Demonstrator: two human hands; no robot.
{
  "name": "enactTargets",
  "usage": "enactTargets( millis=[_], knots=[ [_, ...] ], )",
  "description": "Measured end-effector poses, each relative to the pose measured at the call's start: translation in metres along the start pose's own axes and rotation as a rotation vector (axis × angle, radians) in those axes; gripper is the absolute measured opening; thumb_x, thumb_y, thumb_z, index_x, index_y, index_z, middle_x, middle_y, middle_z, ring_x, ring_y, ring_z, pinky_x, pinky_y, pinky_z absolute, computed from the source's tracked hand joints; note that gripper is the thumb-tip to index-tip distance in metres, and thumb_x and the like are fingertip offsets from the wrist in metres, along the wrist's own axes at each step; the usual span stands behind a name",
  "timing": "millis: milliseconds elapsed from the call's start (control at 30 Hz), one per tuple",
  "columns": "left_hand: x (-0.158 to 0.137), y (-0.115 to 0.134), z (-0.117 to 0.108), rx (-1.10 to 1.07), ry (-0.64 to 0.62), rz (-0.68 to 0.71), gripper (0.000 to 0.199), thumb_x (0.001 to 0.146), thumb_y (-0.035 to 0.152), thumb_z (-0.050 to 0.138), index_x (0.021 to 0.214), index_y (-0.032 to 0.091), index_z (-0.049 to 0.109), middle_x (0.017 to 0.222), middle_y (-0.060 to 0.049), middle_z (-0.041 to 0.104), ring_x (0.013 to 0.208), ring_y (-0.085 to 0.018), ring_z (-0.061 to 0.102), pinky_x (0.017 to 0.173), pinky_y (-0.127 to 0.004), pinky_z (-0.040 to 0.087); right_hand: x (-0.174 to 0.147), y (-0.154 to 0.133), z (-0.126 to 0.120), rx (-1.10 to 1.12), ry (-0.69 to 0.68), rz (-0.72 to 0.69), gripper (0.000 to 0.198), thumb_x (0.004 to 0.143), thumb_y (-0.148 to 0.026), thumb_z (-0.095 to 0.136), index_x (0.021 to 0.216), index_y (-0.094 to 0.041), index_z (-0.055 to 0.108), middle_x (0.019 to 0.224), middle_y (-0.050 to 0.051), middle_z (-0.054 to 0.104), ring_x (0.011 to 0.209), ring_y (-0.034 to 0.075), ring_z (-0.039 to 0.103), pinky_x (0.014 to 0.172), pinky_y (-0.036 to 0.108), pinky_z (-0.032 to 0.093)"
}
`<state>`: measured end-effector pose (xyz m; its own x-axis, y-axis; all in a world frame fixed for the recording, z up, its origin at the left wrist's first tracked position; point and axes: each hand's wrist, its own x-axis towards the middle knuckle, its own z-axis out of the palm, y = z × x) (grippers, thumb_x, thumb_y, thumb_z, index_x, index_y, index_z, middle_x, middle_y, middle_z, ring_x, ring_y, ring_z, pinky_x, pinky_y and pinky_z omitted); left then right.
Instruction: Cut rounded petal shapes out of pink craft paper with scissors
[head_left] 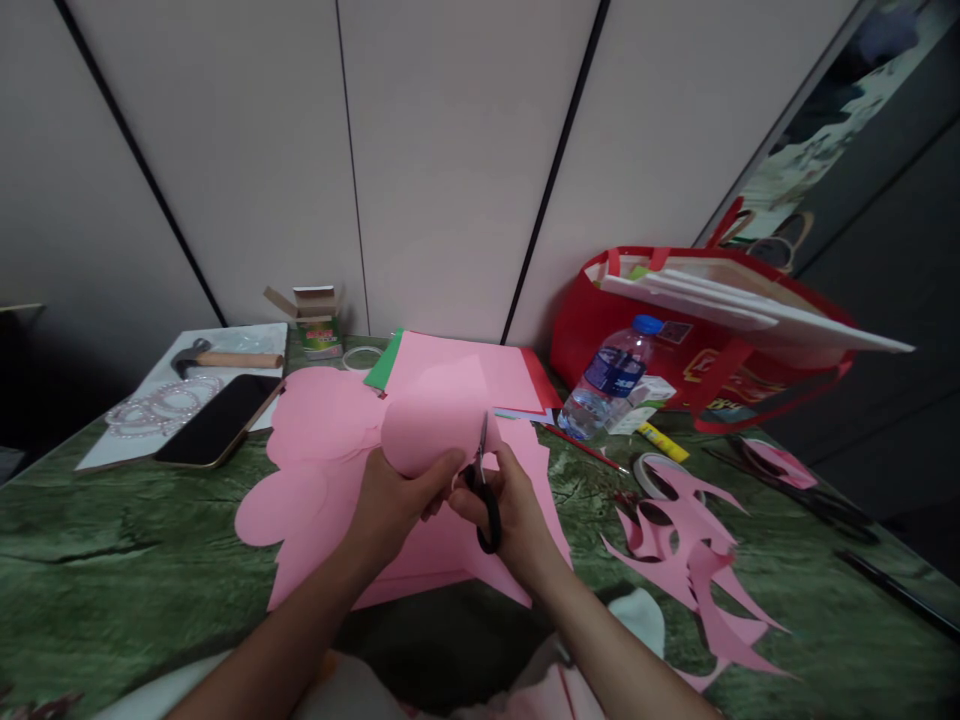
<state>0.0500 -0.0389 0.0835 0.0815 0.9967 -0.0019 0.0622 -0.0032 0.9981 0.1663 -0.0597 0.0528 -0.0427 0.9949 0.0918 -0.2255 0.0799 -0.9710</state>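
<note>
My left hand (pixel 401 495) grips a sheet of pink paper (pixel 431 420) by its lower edge, thumb on top. The paper curves upward in front of me. In my right hand (pixel 514 515) is a pair of scissors (pixel 487 505) with black handles, fingers through the loops. The blades point up and away, against the right side of the held paper. Beneath both hands lie more pink sheets (pixel 405 575), and rounded pink cut-outs (pixel 285 505) are at their left.
Pink paper scraps (pixel 712 570) and a tape roll (pixel 649 475) lie right. Behind them are a water bottle (pixel 611 380), a yellow glue stick (pixel 662 442) and a red bag (pixel 637 290). At left are a phone (pixel 217 420), a hammer (pixel 232 360) and a small open box (pixel 319 330).
</note>
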Motion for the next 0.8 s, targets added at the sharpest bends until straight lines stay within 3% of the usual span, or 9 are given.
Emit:
enactTargets(
  millis=[800],
  knots=[
    [0.0022,-0.0038,-0.0013,0.007,0.041,0.013,0.035,0.064,0.030,0.066,0.039,0.014,0.048,0.032,0.005,0.042,0.034,-0.006,0.038,0.035,-0.019,0.028,-0.0006,-0.0043,0.0004,-0.113,0.101,0.065,0.045,0.058,-0.029,0.071,0.088,-0.022,0.038,0.047,-0.011,0.049,0.043,0.010,0.046,0.042,0.020,0.032]
  ],
)
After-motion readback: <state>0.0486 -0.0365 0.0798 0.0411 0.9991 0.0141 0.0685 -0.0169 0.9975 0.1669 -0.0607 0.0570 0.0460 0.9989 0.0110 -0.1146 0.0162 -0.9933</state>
